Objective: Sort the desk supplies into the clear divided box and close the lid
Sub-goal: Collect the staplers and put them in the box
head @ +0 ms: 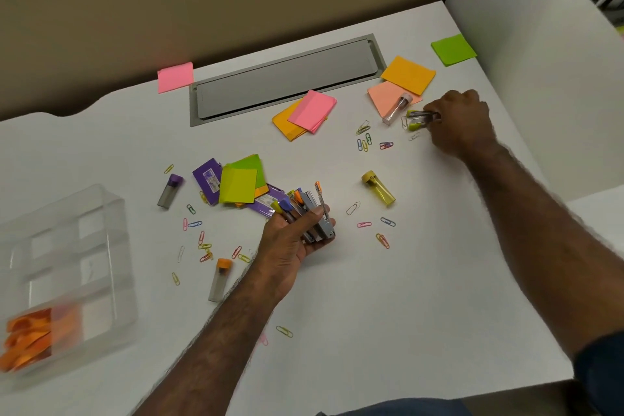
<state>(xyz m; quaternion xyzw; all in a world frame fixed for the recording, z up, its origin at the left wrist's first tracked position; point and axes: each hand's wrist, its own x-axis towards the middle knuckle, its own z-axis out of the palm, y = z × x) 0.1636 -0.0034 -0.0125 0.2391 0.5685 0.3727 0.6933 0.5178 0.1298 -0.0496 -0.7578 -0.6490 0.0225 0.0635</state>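
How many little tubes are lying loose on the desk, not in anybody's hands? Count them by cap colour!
Purple-capped tube: 1
Orange-capped tube: 1
Yellow tube: 1
Pink-capped clear tube: 1
Total: 4

The white label (212,179) on the purple case (206,181) carries print too small to read.
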